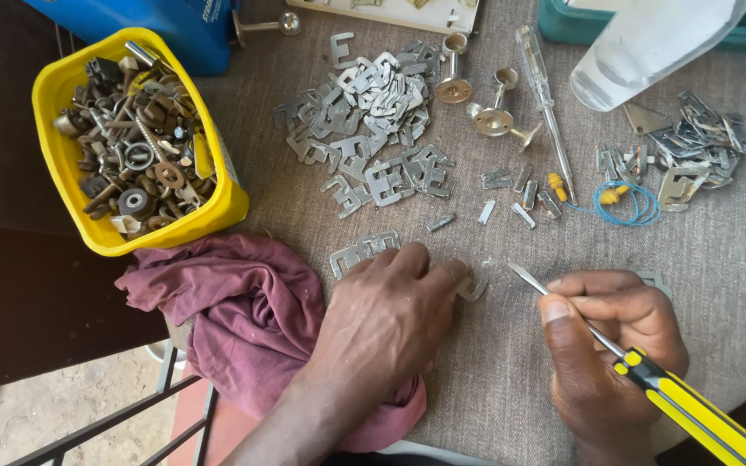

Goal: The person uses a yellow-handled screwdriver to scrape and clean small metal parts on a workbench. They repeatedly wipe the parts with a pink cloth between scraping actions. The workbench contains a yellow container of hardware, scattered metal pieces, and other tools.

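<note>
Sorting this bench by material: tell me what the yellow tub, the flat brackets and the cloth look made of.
Yellow tub: seemingly plastic, glossy and evenly coloured with rounded moulded corners.
Flat brackets: probably stamped steel, dull silver-grey with sharp cut edges and thin flat profiles.
Cloth: woven fabric, likely cotton, matte maroon, crumpled in soft folds and dusty.

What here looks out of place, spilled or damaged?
Nothing looks damaged. Flat metal brackets lie in loose heaps across the grey cloth rather than in the yellow tub. The left hand presses one bracket; the right hand holds a screwdriver.
</note>
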